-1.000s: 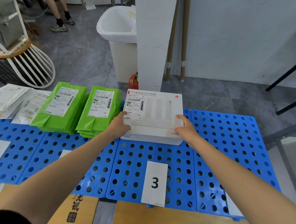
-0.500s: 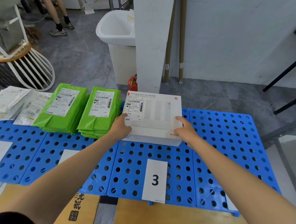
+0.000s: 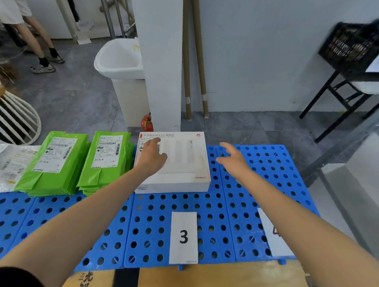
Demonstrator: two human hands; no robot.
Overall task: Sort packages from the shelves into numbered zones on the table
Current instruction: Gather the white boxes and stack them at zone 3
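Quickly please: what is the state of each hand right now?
Left hand: open, fingers on top of the white box, gripping nothing.
Right hand: open, beside the white box, holding nothing.

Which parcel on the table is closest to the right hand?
The white box, behind the 3 card; the right hand hovers just beside it. The green bag stacks lie farther left.

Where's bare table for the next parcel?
Free: blue table right of the box, around the right hand; also the strip between box and 3 card. Crowded: left side, green bags close beside the box, left hand over it.
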